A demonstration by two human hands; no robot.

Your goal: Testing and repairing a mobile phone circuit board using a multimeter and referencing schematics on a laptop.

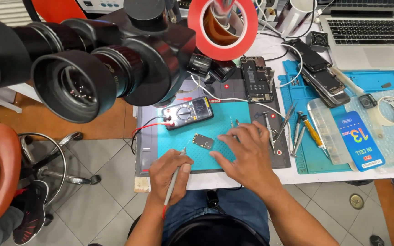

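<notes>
My left hand (168,171) grips a thin grey test probe (175,175) like a pen, its tip pointing up toward a small dark circuit board (203,141) on the teal work mat (224,116). My right hand (247,152) rests flat on the mat just right of the board, fingers spread and curled, holding nothing that I can see. A black multimeter (188,112) with red and black leads lies above the board.
A stereo microscope (87,64) looms over the upper left. An opened phone (256,78), more phones (322,77), tweezers and screwdrivers (297,130), a clear parts box (328,132), tape rolls (391,110) and a laptop (370,36) fill the bench. A stool (46,159) stands left.
</notes>
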